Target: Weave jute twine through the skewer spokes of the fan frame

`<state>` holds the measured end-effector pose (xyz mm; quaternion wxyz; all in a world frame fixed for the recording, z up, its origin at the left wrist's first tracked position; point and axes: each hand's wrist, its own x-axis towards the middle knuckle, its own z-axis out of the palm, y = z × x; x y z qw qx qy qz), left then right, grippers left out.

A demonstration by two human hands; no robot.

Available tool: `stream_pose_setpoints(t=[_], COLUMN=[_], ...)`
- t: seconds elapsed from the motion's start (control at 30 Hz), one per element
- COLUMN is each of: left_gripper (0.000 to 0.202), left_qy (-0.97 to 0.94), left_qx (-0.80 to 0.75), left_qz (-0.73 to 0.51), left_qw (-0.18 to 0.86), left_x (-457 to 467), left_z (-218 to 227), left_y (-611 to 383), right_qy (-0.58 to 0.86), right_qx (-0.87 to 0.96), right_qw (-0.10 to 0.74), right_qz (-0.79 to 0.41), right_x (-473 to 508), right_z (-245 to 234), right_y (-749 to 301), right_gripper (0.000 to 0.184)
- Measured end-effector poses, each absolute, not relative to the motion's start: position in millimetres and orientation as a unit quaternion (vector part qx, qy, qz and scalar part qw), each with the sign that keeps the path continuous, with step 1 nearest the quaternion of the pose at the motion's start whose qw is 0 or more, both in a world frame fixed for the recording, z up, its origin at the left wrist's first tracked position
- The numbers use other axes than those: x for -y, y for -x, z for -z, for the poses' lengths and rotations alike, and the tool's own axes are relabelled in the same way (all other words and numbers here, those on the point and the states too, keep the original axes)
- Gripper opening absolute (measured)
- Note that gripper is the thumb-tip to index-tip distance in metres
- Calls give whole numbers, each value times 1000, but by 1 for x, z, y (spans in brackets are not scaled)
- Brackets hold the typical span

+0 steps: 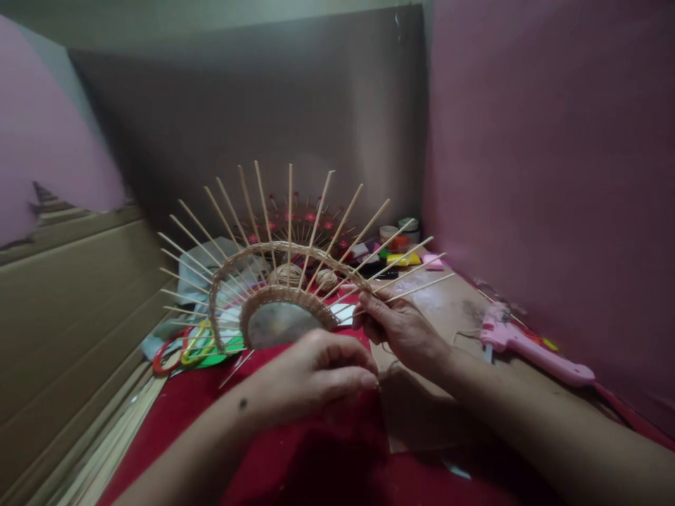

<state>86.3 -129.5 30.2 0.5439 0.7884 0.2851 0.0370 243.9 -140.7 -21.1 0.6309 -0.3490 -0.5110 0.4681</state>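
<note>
A half-round woven frame (256,247) stands in front of me, with thin wooden sticks fanning outward through an arched braided band. At its lower middle sits a smooth half-disc (282,325) edged with tight weaving. My right hand (403,330) pinches the right end of the braided band, among the lowest sticks. Below and left of it, my left hand (327,369) is closed, thumb pressed to the curled fingers near the half-disc. What it holds, if anything, I cannot make out. Part of the frame's lower edge is hidden behind the left hand.
A pink glue gun (538,348) lies at the right on brown cardboard (422,414). Balls of twine (289,274) and a flowered fan-like piece (306,223) are behind the frame. Red-handled scissors (167,355) lie left on the red cloth (200,422). Cardboard walls (68,316) surround the table.
</note>
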Motion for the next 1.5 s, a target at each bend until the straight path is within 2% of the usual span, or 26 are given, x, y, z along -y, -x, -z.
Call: stream_pose_setpoints(t=[0.17,0.3,0.37,0.47,0.53,0.67,0.8,1.0,1.07,1.17,1.3,1.43,1.5], left_gripper=[18,12,13,11,16,26,24,26,27,27,26,24,24], left_qy=[-740,-750,-763,-805,-835,-897,-917,-933,-928,-921,-915,-900,-894], left_qx=[-300,-280,-275,-275,-274,-292,-301,-290,-302,-310,-318,-344,-353], left_qz=[-41,-72,-145,-332,-394,-330,-250,-184,-191,-206,-225,-245,-256], left_qw=[601,595,567,407,269,37,-80,-104,-110,-110,-103,-109,-107], left_x=[130,135,136,134,129,119,109,98,99,101,102,97,94], left_z=[17,4,-14,-40,-54,-68,-74,-78,-77,-78,-84,-92,-95], left_y=[-95,-92,-88,-86,-89,-104,-114,-113,-113,-112,-107,-97,-93], right_qy=[339,333,334,337,337,337,343,338,336,314,292,333,363], right_qx=[496,494,496,506,512,517,536,542,538,548,521,495,493], right_qw=[634,632,629,626,626,627,612,607,610,613,635,621,614], right_qz=[-487,-495,-497,-489,-482,-475,-469,-473,-474,-474,-490,-509,-498], right_x=[139,139,140,141,141,142,143,144,144,143,139,137,137], right_z=[25,25,24,23,23,23,22,21,20,20,19,11,5], right_y=[-242,-242,-243,-243,-243,-244,-246,-247,-248,-251,-258,-266,-273], right_gripper=[29,27,27,29,29,30,32,32,29,14,19,9,10])
